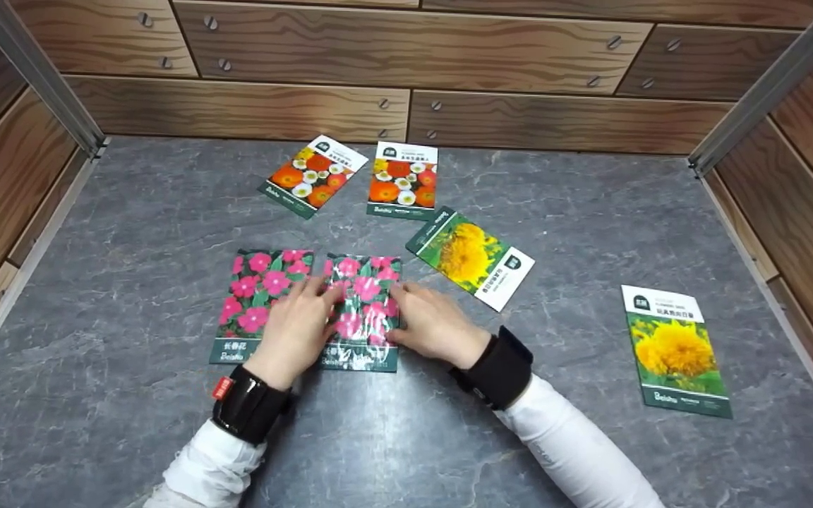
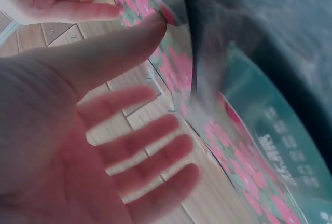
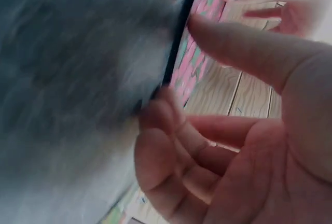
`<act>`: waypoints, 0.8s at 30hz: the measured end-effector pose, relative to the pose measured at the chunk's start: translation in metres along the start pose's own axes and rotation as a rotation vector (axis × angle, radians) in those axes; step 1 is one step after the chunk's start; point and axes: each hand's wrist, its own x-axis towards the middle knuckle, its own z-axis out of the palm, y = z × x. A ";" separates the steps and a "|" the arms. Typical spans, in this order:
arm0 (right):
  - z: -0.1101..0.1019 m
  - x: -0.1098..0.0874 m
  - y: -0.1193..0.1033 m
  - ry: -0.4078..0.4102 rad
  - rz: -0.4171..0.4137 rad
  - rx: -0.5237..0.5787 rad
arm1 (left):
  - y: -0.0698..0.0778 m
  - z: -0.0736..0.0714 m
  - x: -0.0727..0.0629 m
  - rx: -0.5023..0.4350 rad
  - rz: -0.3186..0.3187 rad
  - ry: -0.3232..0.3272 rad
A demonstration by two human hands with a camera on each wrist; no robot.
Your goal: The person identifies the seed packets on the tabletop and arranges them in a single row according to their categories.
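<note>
Two seed packets with pink flowers lie side by side, a left pink packet (image 1: 248,310) and a right pink packet (image 1: 360,310). My left hand (image 1: 298,321) lies over the inner side of the left one, and its thumb reaches the left edge of the right packet. In the left wrist view its fingers (image 2: 150,136) are spread and fairly straight. On the other side, my right hand (image 1: 438,323) touches the right packet's right edge with thumb and fingertips. Its fingers (image 3: 155,156) bend loosely in the right wrist view, with nothing visible inside the palm.
Behind lie two orange-and-white flower packets, one tilted (image 1: 313,176) and one nearly straight (image 1: 403,180). A yellow flower packet (image 1: 470,257) lies askew beyond my right hand; another yellow packet (image 1: 676,353) is far right. Wood-patterned walls (image 1: 406,49) enclose the grey tabletop (image 1: 576,212).
</note>
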 end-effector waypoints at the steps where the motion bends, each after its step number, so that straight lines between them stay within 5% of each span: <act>1: -0.001 0.000 0.000 -0.002 -0.019 -0.015 | 0.000 0.000 0.000 -0.015 0.019 -0.015; 9: -0.005 -0.009 0.003 -0.133 -0.136 -0.121 | -0.005 -0.003 -0.001 -0.053 0.023 -0.197; 24: -0.002 -0.012 -0.001 -0.194 -0.147 -0.120 | -0.008 -0.009 -0.003 -0.050 -0.004 -0.238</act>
